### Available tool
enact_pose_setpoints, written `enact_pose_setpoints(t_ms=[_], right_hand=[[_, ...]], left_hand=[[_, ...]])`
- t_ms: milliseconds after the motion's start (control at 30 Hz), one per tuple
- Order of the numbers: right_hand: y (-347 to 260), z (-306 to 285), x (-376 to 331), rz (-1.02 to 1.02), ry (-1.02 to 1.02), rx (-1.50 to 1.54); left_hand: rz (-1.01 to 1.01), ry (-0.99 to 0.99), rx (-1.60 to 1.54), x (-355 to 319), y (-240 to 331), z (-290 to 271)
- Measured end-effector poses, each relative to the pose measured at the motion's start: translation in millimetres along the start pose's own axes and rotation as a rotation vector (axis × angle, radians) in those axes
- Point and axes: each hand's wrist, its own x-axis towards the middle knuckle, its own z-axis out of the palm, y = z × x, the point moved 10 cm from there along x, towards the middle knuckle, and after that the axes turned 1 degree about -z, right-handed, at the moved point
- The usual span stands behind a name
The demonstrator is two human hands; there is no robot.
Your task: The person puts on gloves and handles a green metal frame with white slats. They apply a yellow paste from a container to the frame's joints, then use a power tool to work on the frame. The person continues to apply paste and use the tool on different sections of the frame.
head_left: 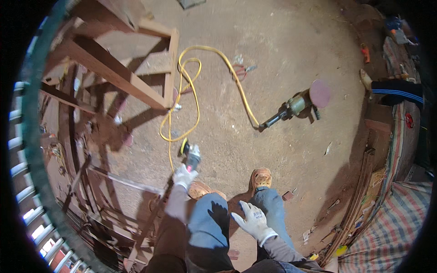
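Note:
My left hand, in a white work glove, is wrapped round the body of a small angle grinder. The grinder has a grey and silver body and a yellow-edged disc at its far end, held low above the floor beside my left shoe. My right hand, gloved in white with bluish fingertips, hovers over or rests on my right leg, fingers apart and nothing in it. A larger green and black sander with a round pinkish disc lies on the floor ahead to the right.
A yellow cord runs from the sander and loops across the floor. Wooden frames stand at the left. Red-handled pliers or scissors lie farther off. Timber and a checkered cloth line the right side, near another person's leg.

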Motion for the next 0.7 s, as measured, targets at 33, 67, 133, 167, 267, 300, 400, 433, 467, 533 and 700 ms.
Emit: enact_pose_setpoints(t_ms=[33, 67, 133, 167, 267, 300, 400, 433, 467, 533, 700], right_hand=[[-2, 5, -2, -0.002, 0.030, 0.043], [-2, 9, -6, -0.008, 0.063, 0.075], [12, 13, -17, 0.038, 0.115, 0.235], [12, 3, -27, 0.122, 0.149, 0.355], [2, -12, -59, 0.337, 0.213, 0.968], [-13, -43, -69, 0.288, 0.404, 1.001], [-66, -131, -115, 0.152, 0.721, 1.055], [-102, -165, -137, 0.057, 0.721, 1.179], [-111, -181, -144, 0.014, 0.640, 1.156], [-159, -226, -163, -0.180, 0.568, 0.996], [-305, -304, -221, -0.610, 0.281, 0.788]], left_hand=[[-0.037, -0.056, -0.084, -30, 15, -4], [-0.067, -0.113, -0.178, -62, 33, -11], [0.004, -0.197, -0.232, -125, 84, -25], [0.081, -0.231, -0.248, -158, 112, -38], [0.259, -0.289, -0.148, -274, 187, -93], [0.325, -0.327, -0.122, -312, 207, -109], [0.444, -0.251, -0.223, -423, 247, -176], [0.475, -0.166, -0.308, -456, 254, -210], [0.478, -0.061, -0.408, -487, 257, -240], [0.397, 0.039, -0.637, -530, 251, -270], [0.164, 0.051, -0.908, -611, 260, -313]])
